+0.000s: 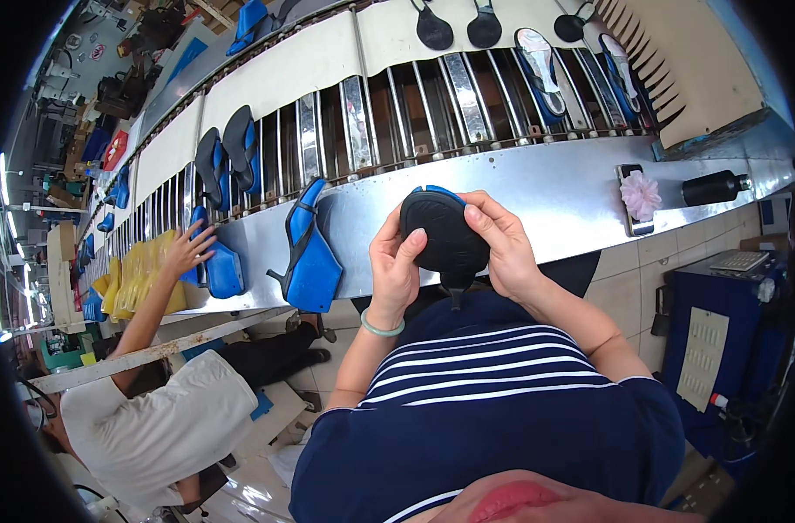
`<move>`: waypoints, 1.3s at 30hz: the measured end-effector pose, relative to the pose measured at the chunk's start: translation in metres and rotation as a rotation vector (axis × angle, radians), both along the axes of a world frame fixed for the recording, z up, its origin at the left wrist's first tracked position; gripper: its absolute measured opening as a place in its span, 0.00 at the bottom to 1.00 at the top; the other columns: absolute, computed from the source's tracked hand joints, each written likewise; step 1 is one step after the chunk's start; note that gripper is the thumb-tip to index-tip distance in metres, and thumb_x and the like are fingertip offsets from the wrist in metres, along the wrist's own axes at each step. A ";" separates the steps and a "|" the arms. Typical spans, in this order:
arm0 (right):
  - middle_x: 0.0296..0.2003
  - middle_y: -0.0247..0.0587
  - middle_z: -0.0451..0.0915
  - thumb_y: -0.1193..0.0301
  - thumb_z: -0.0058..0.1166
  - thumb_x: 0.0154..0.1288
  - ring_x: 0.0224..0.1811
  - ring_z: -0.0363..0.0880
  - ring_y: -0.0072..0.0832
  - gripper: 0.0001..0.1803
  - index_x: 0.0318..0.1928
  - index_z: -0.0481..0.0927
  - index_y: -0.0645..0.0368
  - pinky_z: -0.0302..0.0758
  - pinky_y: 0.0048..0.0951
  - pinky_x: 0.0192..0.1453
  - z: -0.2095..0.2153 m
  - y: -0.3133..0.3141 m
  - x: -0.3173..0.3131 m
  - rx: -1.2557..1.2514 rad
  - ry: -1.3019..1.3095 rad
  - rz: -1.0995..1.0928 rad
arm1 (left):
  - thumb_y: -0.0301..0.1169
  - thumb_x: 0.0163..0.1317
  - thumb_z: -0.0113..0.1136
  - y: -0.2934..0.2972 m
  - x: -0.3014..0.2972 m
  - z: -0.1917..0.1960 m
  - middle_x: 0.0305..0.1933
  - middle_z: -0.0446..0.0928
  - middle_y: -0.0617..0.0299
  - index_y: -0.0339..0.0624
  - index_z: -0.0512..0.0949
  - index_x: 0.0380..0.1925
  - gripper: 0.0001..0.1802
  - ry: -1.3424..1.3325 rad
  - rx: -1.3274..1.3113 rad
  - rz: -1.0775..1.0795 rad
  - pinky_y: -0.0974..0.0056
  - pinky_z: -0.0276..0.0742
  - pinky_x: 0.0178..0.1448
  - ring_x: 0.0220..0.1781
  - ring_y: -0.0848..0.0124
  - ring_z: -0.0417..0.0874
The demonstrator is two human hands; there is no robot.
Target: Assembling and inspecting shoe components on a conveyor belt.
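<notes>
Between my two hands is a high-heeled shoe [441, 231], its black sole turned up toward me and a bit of blue showing at its far rim. Its dark heel points toward my body. My left hand [392, 266] grips the left edge, thumb pressed on the sole. On the opposite edge, my right hand [505, 246] has its thumb near the rim and its fingers mostly hidden underneath. To the left, on the metal ledge [363, 209], lies a blue shoe last [313, 270] with black straps and a thin heel.
A roller conveyor [389, 113] runs beyond the ledge, carrying black-soled blue shoes [241, 148], shoes with silvery soles [537, 65] and black oval pads [434, 30]. A phone with a pink flower [640, 196] and a black bottle [716, 187] lie right. At left, a co-worker's hand [188, 251] reaches toward blue shoes.
</notes>
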State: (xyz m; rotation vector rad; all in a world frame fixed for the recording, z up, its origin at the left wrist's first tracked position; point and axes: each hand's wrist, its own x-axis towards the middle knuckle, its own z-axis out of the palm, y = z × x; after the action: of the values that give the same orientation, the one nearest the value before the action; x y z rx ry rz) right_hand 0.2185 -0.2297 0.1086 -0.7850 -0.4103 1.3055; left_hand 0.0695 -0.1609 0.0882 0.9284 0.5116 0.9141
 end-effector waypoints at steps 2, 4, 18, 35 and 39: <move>0.43 0.31 0.77 0.71 0.47 0.75 0.47 0.77 0.17 0.12 0.52 0.78 0.64 0.74 0.20 0.55 -0.005 -0.004 0.004 0.028 -0.107 -0.006 | 0.25 0.65 0.60 -0.001 0.000 0.004 0.56 0.77 0.55 0.28 0.69 0.62 0.26 0.010 0.006 -0.024 0.64 0.70 0.66 0.58 0.70 0.77; 0.42 0.31 0.76 0.70 0.47 0.76 0.46 0.76 0.17 0.12 0.51 0.78 0.64 0.73 0.20 0.54 -0.003 -0.007 0.004 0.026 -0.187 -0.020 | 0.26 0.65 0.61 -0.002 0.003 0.011 0.55 0.78 0.55 0.29 0.69 0.61 0.26 0.031 0.005 -0.028 0.65 0.71 0.65 0.57 0.70 0.78; 0.36 0.31 0.80 0.69 0.53 0.73 0.39 0.75 0.14 0.10 0.45 0.79 0.64 0.73 0.20 0.45 0.003 0.018 0.017 -0.037 -0.460 -0.032 | 0.28 0.68 0.59 0.012 0.018 0.007 0.51 0.79 0.58 0.32 0.71 0.58 0.21 0.100 -0.005 -0.061 0.69 0.74 0.59 0.52 0.74 0.79; 0.47 0.42 0.82 0.67 0.46 0.77 0.47 0.81 0.24 0.18 0.55 0.76 0.69 0.77 0.23 0.54 -0.038 0.069 0.042 -0.017 -0.108 0.018 | 0.23 0.64 0.62 0.077 0.044 -0.035 0.50 0.80 0.55 0.28 0.70 0.58 0.23 -0.027 0.084 -0.013 0.68 0.78 0.56 0.50 0.72 0.81; 0.50 0.43 0.81 0.67 0.45 0.77 0.50 0.81 0.26 0.19 0.59 0.75 0.68 0.76 0.25 0.57 -0.065 0.085 0.056 -0.008 -0.102 0.024 | 0.24 0.65 0.60 0.096 0.041 -0.042 0.56 0.77 0.54 0.30 0.65 0.63 0.27 -0.139 -0.079 -0.157 0.68 0.72 0.63 0.57 0.72 0.78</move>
State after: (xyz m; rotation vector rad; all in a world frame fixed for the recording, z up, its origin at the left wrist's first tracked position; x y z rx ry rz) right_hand 0.2749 -0.1444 0.0436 -0.8582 -0.4975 1.2933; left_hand 0.1106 -0.0647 0.0460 0.8153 0.3478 0.8041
